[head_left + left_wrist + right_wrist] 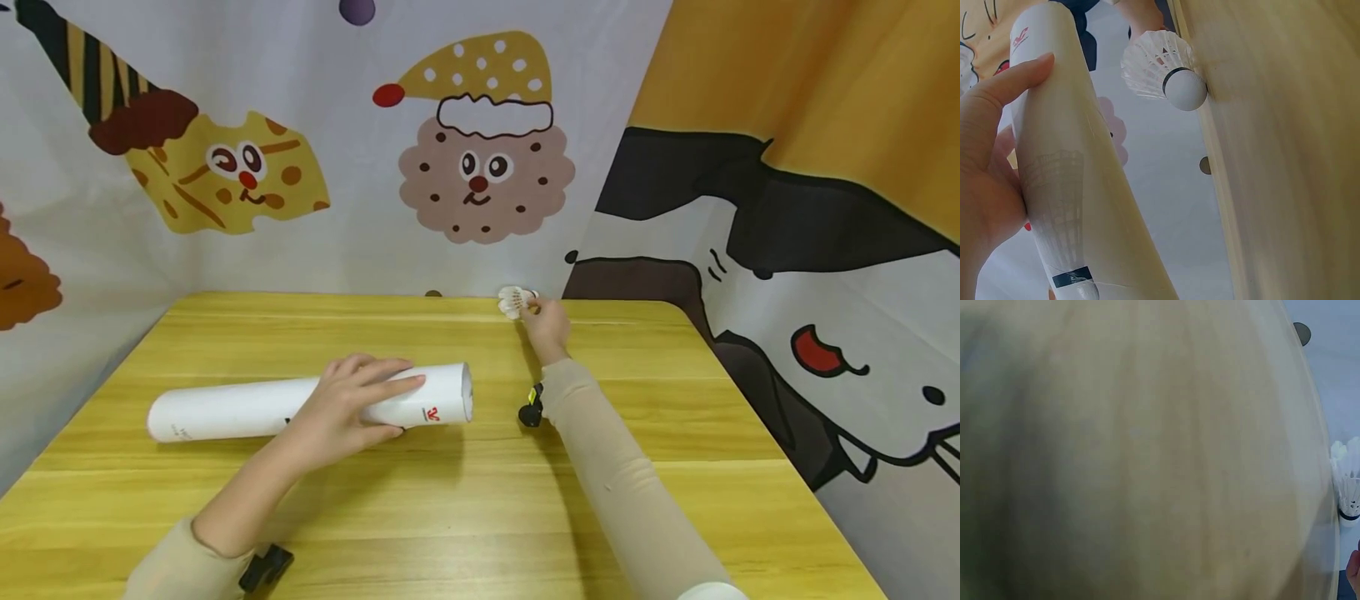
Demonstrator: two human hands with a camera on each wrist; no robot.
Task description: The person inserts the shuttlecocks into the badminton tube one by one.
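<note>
A long white cylindrical tube [232, 408] lies across the middle of the table, a shuttlecock printed on its side. My left hand [345, 408] grips it near its right end, fingers over the top and thumb along the near side. At the table's far edge is a white feather shuttlecock [515, 302]; its pale cork and dark band show in the left wrist view. My right hand [551, 329] reaches to it with bent fingers. In the right wrist view a small gap shows between the fingertips [1354, 572] and the shuttlecock's cork end.
The yellow wood-grain table [675, 500] ends at a light curtain [360, 242] with cartoon prints, which hangs behind and at both sides. Black wrist cameras are on both sleeves.
</note>
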